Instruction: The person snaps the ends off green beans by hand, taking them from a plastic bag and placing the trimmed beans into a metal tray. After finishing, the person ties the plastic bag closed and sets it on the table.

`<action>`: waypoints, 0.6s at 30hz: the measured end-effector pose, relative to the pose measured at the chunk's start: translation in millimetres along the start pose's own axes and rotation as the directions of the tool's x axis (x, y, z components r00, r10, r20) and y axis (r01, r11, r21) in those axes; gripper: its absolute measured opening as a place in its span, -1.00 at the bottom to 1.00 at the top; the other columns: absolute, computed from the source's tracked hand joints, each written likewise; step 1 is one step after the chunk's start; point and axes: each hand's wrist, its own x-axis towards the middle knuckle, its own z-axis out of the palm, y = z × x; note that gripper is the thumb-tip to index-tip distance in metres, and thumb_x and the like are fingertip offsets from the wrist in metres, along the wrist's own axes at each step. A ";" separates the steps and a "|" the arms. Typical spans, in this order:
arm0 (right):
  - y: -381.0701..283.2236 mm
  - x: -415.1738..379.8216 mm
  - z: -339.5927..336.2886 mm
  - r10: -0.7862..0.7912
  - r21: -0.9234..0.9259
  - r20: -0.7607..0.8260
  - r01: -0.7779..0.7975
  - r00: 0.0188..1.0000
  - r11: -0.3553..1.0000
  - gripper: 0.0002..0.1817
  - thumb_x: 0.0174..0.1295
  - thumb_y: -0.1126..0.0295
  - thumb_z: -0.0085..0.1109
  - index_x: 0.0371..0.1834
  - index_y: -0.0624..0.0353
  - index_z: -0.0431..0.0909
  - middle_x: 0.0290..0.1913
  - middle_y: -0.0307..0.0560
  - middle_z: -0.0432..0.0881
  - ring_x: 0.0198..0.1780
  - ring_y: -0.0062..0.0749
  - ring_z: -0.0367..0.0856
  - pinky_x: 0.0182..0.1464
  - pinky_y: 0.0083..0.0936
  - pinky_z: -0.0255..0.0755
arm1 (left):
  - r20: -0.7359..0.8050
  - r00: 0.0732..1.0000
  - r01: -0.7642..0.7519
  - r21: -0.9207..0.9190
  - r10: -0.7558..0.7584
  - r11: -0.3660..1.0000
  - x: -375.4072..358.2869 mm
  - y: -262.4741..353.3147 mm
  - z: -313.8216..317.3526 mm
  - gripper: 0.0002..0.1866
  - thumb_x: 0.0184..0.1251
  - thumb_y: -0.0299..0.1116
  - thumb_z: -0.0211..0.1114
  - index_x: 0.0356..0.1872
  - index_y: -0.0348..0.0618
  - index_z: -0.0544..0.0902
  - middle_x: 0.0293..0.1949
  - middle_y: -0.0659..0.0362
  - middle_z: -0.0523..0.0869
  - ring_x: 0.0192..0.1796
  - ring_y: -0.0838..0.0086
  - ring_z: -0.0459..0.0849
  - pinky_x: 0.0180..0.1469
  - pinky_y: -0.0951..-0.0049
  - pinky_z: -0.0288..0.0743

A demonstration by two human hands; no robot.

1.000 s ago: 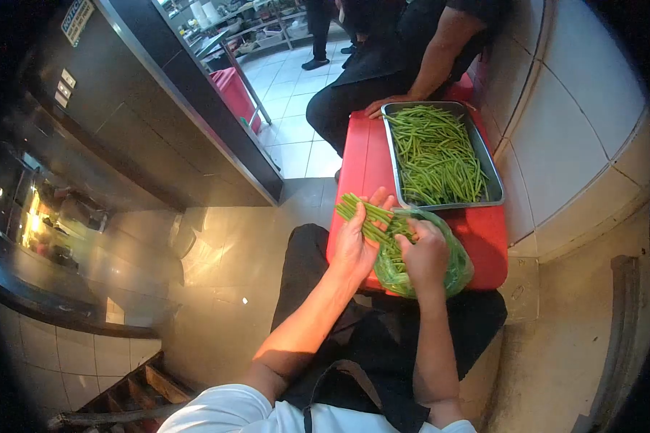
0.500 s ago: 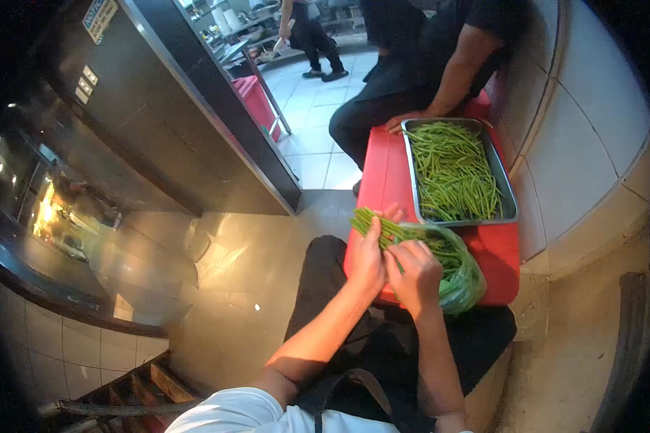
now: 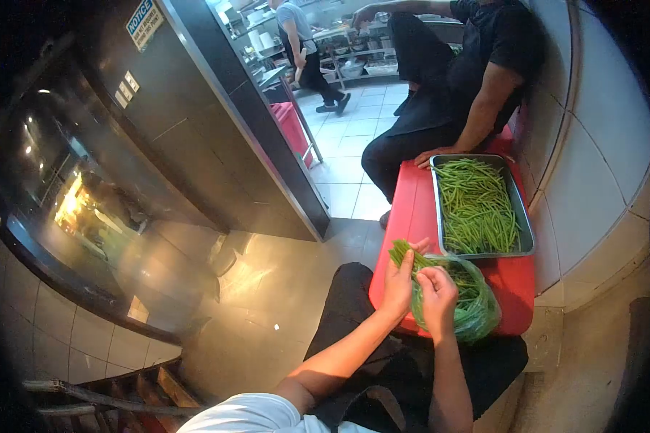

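Lower centre: left hand clamps a bean bunch; right hand pinches beans beside it, over the bag.

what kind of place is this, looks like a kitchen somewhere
Most likely the back of a restaurant kitchen. A metal tray heaped with green beans sits on a red bench, steel shelves of containers stand at the far end, and a large steel cabinet lines the tiled passage.
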 end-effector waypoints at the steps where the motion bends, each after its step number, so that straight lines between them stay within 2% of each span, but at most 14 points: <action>1: 3.6 -0.3 1.7 0.074 0.150 0.013 -0.075 0.997 0.986 -0.94 0.28 0.54 0.29 -0.23 0.30 0.65 -0.34 -0.13 0.66 -0.35 -0.48 0.62 -0.24 -0.51 0.49 | 0.000 1.000 0.002 -0.002 -0.002 1.000 0.0 -1.3 0.5 -0.82 0.68 -0.30 -0.03 0.05 -0.18 0.42 0.35 -0.23 0.50 0.40 0.04 0.49 0.40 0.07 0.40; 4: -6.8 0.2 -8.2 0.338 0.330 0.123 -0.360 0.933 0.873 -0.94 0.31 0.53 0.29 -0.26 0.31 0.65 -0.36 -0.26 0.63 -0.33 -0.64 0.56 -0.24 -0.59 0.46 | -0.063 0.995 0.076 -0.094 -0.082 0.993 3.4 -5.2 -3.9 -0.81 0.69 -0.29 -0.07 0.07 -0.16 0.41 0.34 -0.18 0.52 0.39 0.08 0.51 0.34 0.12 0.46; 5: -10.7 1.8 -11.4 0.270 0.238 0.068 -0.279 0.960 0.930 -0.93 0.34 0.52 0.28 -0.28 0.31 0.64 -0.37 -0.34 0.59 -0.33 -0.71 0.50 -0.25 -0.63 0.42 | -0.093 0.987 0.120 -0.140 -0.134 0.983 3.1 -4.0 -3.5 -0.80 0.70 -0.29 -0.08 0.08 -0.16 0.41 0.34 -0.15 0.53 0.39 0.10 0.52 0.31 0.15 0.49; 6: -15.6 4.5 -16.5 0.215 0.229 0.014 -0.212 0.977 0.950 -0.95 0.30 0.54 0.29 -0.30 0.31 0.64 -0.39 -0.29 0.61 -0.36 -0.67 0.51 -0.26 -0.63 0.41 | -0.117 0.977 0.155 -0.189 -0.179 0.970 3.0 -4.1 -3.8 -0.78 0.70 -0.28 -0.08 0.12 -0.16 0.40 0.36 -0.13 0.52 0.39 0.11 0.51 0.33 0.15 0.48; 8: -6.0 11.5 -34.5 0.081 -0.023 -0.008 -0.081 0.997 0.996 -0.93 0.23 0.54 0.32 -0.29 0.33 0.64 -0.38 -0.17 0.65 -0.38 -0.55 0.58 -0.27 -0.58 0.45 | -0.155 0.952 0.212 -0.293 -0.265 0.932 7.3 10.0 -2.3 -0.73 0.70 -0.27 -0.09 0.20 -0.18 0.38 0.38 -0.08 0.50 0.40 0.12 0.49 0.36 0.14 0.46; 9: 0.6 12.4 -44.8 0.097 -0.124 0.029 -0.093 0.995 0.988 -0.91 0.21 0.54 0.34 -0.27 0.33 0.65 -0.36 -0.13 0.67 -0.37 -0.49 0.61 -0.26 -0.55 0.47 | -0.108 0.962 0.209 -0.309 -0.252 0.928 8.2 13.2 -6.2 -0.76 0.69 -0.25 -0.07 0.18 -0.11 0.37 0.39 -0.07 0.49 0.41 0.16 0.48 0.27 0.20 0.53; 11: 11.3 14.8 -60.0 0.133 -0.313 0.102 -0.095 0.986 0.945 -0.87 0.16 0.52 0.36 -0.25 0.33 0.68 -0.32 -0.04 0.71 -0.37 -0.37 0.66 -0.26 -0.49 0.51 | -0.070 0.967 0.208 -0.330 -0.244 0.921 12.5 11.3 -16.8 -0.79 0.69 -0.25 -0.06 0.14 -0.09 0.38 0.40 -0.07 0.48 0.41 0.17 0.48 0.22 0.24 0.54; 13: 4.2 16.3 -60.6 0.108 -0.248 0.113 -0.077 0.988 0.966 -0.85 0.15 0.49 0.38 -0.24 0.31 0.70 -0.27 -0.01 0.73 -0.34 -0.28 0.69 -0.25 -0.43 0.54 | -0.063 0.968 0.206 -0.352 -0.243 0.913 14.6 15.8 -14.3 -0.82 0.69 -0.25 -0.05 0.09 -0.07 0.39 0.40 -0.08 0.48 0.42 0.18 0.48 0.14 0.32 0.57; 17: -10.6 14.3 -41.4 0.013 -0.137 0.147 0.008 0.989 0.991 -0.84 0.14 0.46 0.39 -0.24 0.28 0.73 -0.24 -0.02 0.75 -0.31 -0.21 0.72 -0.23 -0.40 0.55 | -0.049 0.972 0.204 -0.305 -0.229 0.930 11.1 18.6 -9.7 -0.81 0.67 -0.23 -0.02 0.09 -0.06 0.41 0.41 -0.04 0.48 0.43 0.18 0.47 0.21 0.29 0.53; 18: -13.8 12.2 -36.5 0.018 -0.169 0.164 0.010 0.986 0.986 -0.84 0.14 0.45 0.40 -0.25 0.29 0.73 -0.24 -0.02 0.75 -0.32 -0.21 0.71 -0.23 -0.41 0.55 | -0.042 0.974 0.203 -0.289 -0.224 0.936 9.5 19.2 -8.2 -0.80 0.67 -0.21 -0.02 0.09 -0.04 0.42 0.41 -0.01 0.49 0.44 0.20 0.47 0.25 0.28 0.52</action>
